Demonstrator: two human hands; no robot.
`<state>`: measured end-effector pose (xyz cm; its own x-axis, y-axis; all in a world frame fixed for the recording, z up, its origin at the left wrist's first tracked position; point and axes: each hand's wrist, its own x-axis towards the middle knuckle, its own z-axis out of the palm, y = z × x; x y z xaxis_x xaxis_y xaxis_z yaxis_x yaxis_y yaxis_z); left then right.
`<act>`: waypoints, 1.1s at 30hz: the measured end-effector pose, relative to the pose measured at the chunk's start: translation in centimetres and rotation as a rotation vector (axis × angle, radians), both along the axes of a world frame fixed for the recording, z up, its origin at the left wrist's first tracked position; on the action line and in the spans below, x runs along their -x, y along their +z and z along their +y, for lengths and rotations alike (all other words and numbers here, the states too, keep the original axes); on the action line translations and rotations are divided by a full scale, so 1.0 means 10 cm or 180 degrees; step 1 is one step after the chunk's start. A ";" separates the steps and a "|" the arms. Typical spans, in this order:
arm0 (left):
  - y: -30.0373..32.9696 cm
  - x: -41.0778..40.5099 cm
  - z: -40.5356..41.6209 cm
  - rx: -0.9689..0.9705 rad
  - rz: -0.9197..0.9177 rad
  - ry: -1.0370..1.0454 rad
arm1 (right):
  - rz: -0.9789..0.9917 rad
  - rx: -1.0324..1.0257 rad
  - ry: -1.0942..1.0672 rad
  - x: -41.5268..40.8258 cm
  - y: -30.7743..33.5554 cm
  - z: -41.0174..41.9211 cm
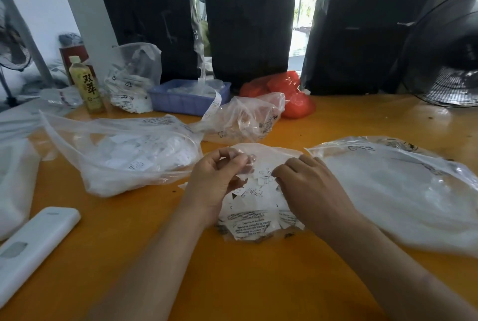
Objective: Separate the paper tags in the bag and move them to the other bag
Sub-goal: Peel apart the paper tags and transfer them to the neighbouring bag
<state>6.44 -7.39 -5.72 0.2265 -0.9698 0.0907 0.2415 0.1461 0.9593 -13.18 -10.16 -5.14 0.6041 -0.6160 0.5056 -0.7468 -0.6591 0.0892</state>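
A small clear plastic bag (pixel 254 219) with printed text lies on the orange table (pixel 258 282) right in front of me, holding white paper tags (pixel 262 181). My left hand (pixel 216 178) pinches the bag's upper edge with curled fingers. On the other side, my right hand (pixel 305 186) has its fingertips curled on the tags at the bag's mouth. To the left lies a larger clear bag (pixel 124 155) with its mouth open and many white tags inside. Another big clear bag (pixel 403 191) with white contents lies to the right.
A white remote-like device (pixel 33 245) lies at front left. Further back are a crumpled clear bag (pixel 245 119), a red bag (pixel 289 93), a blue tray (pixel 186 99), a green bottle (pixel 86 85), three black packages (pixel 248 31) and a fan (pixel 447 49).
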 end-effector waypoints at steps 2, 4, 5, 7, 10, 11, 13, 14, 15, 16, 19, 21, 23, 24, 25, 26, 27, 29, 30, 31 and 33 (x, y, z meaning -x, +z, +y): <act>0.02 -0.01 0.01 -0.0010 0.0062 0.0056 | -0.0210 -0.0269 0.0193 -0.14 -0.01 0.06; 0.05 -0.02 0.02 0.0028 0.0123 0.0099 | -0.0561 -0.1072 0.0140 -0.28 -0.05 0.11; 0.06 -0.02 0.03 0.0049 0.0146 0.0099 | -0.0565 -0.1371 0.0062 -0.32 -0.09 0.10; 0.08 -0.02 0.04 0.0061 0.0204 0.0090 | -0.0407 -0.1600 0.0021 -0.36 -0.18 0.05; 0.09 -0.01 0.05 0.0013 0.0225 0.0118 | -0.0321 -0.1882 -0.0030 -0.39 -0.23 0.00; 0.09 -0.01 0.05 -0.0005 0.0219 0.0133 | -0.0355 -0.1950 -0.0042 -0.40 -0.23 -0.01; 0.09 -0.01 0.05 -0.0032 0.0205 0.0171 | -0.0536 -0.1982 -0.0005 -0.43 -0.23 -0.02; 0.09 -0.01 0.05 -0.0052 0.0200 0.0195 | -0.0642 -0.1939 0.0005 -0.43 -0.23 -0.02; 0.09 -0.02 0.05 -0.0073 0.0195 0.0219 | -0.0729 -0.1905 -0.0031 -0.41 -0.23 -0.03; 0.08 -0.02 0.05 -0.0089 0.0186 0.0232 | -0.0800 -0.1882 -0.0106 -0.39 -0.23 -0.04; 0.05 -0.02 0.04 -0.0134 0.0130 0.0180 | -0.0997 -0.1835 -0.0446 -0.30 -0.22 -0.09; 0.03 -0.01 0.02 -0.0179 0.0070 0.0125 | -0.0963 -0.1910 -0.0570 -0.23 -0.18 -0.10; 0.03 0.00 0.02 -0.0230 0.0006 0.0083 | -0.0868 -0.2208 -0.0537 -0.17 -0.15 -0.08; 0.03 0.01 0.03 -0.0250 -0.0025 0.0060 | -0.0761 -0.2364 -0.0512 -0.15 -0.13 -0.05; 0.03 0.01 0.03 -0.0261 -0.0066 0.0037 | -0.0616 -0.2464 -0.0483 -0.15 -0.13 -0.02; 0.03 0.01 0.03 -0.0276 -0.0095 0.0016 | -0.0451 -0.2501 -0.0447 -0.15 -0.13 0.01; 0.03 0.01 0.03 -0.0279 -0.0118 -0.0011 | -0.0303 -0.2481 -0.0411 -0.17 -0.13 0.03; 0.04 0.02 0.03 -0.0276 -0.0101 -0.0117 | -0.0245 -0.2380 -0.0343 -0.21 -0.14 0.06; 0.04 0.02 0.04 -0.0286 -0.0051 -0.0193 | -0.0358 -0.2348 -0.0331 -0.22 -0.15 0.05; 0.05 0.03 0.04 -0.0286 0.0020 -0.0272 | -0.0526 -0.2339 -0.0344 -0.23 -0.14 0.05; 0.04 0.04 0.04 -0.0251 0.0098 -0.0345 | -0.0877 -0.2311 -0.0404 -0.21 -0.14 0.04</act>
